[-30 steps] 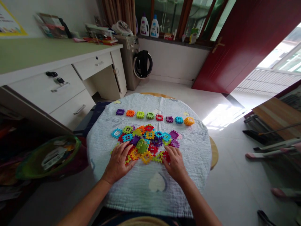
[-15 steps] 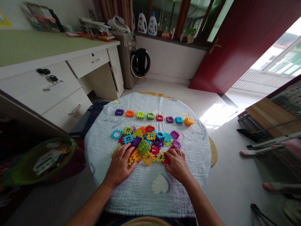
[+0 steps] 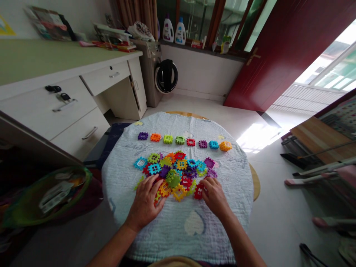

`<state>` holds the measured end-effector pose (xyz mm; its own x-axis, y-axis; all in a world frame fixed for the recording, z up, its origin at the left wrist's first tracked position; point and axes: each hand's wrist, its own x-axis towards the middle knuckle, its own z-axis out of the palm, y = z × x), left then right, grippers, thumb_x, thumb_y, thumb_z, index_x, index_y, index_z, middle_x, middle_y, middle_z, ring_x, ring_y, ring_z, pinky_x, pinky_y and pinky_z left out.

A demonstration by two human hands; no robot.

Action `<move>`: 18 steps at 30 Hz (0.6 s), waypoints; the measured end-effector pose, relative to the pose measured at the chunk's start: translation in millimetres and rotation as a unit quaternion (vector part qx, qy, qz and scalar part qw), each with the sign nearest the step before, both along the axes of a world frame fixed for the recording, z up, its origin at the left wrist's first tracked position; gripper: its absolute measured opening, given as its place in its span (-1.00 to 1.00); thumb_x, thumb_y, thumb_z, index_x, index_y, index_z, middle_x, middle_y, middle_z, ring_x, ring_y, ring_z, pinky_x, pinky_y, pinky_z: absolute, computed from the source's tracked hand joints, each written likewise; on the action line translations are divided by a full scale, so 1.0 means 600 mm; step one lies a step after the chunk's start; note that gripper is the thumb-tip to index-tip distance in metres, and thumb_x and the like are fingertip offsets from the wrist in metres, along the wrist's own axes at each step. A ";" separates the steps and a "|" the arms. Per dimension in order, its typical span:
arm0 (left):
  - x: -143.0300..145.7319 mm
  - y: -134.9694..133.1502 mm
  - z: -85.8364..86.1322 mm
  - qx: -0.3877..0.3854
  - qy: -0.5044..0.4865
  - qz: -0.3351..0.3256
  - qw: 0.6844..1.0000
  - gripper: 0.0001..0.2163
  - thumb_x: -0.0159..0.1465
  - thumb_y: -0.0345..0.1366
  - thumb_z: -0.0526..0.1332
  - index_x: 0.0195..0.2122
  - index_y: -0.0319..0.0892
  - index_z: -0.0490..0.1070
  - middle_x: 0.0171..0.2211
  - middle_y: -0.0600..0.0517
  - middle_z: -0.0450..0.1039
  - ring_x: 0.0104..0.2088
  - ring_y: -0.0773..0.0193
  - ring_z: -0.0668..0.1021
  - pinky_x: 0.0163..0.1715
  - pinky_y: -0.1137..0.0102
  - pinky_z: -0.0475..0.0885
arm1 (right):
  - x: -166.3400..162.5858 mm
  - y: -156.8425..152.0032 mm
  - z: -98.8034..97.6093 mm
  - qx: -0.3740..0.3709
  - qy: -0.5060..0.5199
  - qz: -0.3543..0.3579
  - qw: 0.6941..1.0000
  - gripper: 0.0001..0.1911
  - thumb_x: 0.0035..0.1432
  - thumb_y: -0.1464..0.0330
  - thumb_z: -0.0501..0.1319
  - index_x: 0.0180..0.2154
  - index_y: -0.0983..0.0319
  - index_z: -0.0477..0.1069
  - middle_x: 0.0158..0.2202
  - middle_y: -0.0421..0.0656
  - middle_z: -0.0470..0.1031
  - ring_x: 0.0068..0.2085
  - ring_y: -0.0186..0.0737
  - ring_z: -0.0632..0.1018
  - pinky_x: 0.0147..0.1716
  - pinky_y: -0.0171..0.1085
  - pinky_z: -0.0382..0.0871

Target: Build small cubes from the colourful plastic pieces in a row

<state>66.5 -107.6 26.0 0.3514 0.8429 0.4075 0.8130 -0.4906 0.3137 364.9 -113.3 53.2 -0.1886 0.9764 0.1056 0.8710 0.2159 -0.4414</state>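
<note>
A heap of colourful plastic interlocking tiles (image 3: 175, 171) lies in the middle of a round table covered with a pale blue cloth (image 3: 172, 226). Behind the heap, a row of single tiles (image 3: 183, 141) runs from purple on the left to orange on the right. My left hand (image 3: 146, 202) lies flat, fingers spread, on the heap's near left edge. My right hand (image 3: 213, 194) has its fingers curled on a red tile (image 3: 198, 191) at the heap's near right edge.
A white desk with drawers (image 3: 63, 100) stands at the left, with a green basket (image 3: 41, 196) on the floor below it. A washing machine (image 3: 160, 72) stands behind the table. A dark red door (image 3: 280, 52) stands open at the right, and a wooden bench (image 3: 319, 137) is further right.
My right hand's fingers have curled in on the red tile and drawn it slightly out of the heap. My left hand stays flat on the tiles.
</note>
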 end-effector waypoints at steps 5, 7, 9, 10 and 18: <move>0.001 0.000 0.002 -0.003 -0.002 -0.002 1.000 -0.55 0.20 -0.20 0.22 0.12 -0.15 0.31 0.19 -0.17 0.26 0.19 -0.07 0.32 0.19 0.00 0.26 | 0.001 -0.009 0.008 -0.003 -0.002 0.010 1.000 -0.76 0.13 0.41 0.16 -0.14 0.18 0.46 -0.13 -0.09 0.47 -0.10 -0.11 0.40 -0.06 -0.14 0.25; 0.001 -0.001 0.002 -0.003 -0.002 -0.002 1.000 -0.55 0.20 -0.21 0.22 0.12 -0.14 0.31 0.19 -0.17 0.26 0.19 -0.07 0.32 0.19 -0.01 0.26 | -0.008 -0.016 0.013 -0.001 -0.003 0.022 1.000 -0.62 0.06 0.38 0.22 -0.03 0.17 0.42 -0.02 -0.08 0.45 -0.02 -0.07 0.37 -0.01 -0.11 0.23; 0.001 -0.001 0.001 0.000 -0.002 -0.002 1.000 -0.55 0.20 -0.21 0.22 0.12 -0.14 0.31 0.19 -0.17 0.26 0.19 -0.07 0.32 0.19 -0.01 0.26 | -0.020 -0.023 0.015 -0.005 -0.009 0.025 1.000 -0.52 0.01 0.39 0.25 0.03 0.17 0.38 0.02 -0.08 0.45 0.00 -0.04 0.36 0.00 -0.10 0.22; 0.001 -0.002 0.001 0.003 -0.001 -0.002 1.000 -0.55 0.20 -0.20 0.22 0.12 -0.14 0.31 0.19 -0.18 0.26 0.19 -0.08 0.32 0.19 -0.01 0.25 | -0.025 -0.026 0.015 -0.007 -0.012 0.022 1.000 -0.53 0.02 0.39 0.25 0.02 0.17 0.38 -0.01 -0.09 0.46 -0.01 -0.04 0.36 -0.01 -0.10 0.22; 0.000 -0.003 -0.007 0.025 0.000 0.022 0.999 -0.53 0.18 -0.21 0.23 0.14 -0.13 0.29 0.19 -0.19 0.24 0.17 -0.08 0.33 0.18 -0.02 0.25 | -0.018 -0.048 0.001 0.046 -0.020 0.000 0.999 -0.60 0.04 0.28 0.30 -0.04 0.14 0.40 -0.10 -0.09 0.45 -0.05 -0.05 0.38 -0.05 -0.10 0.23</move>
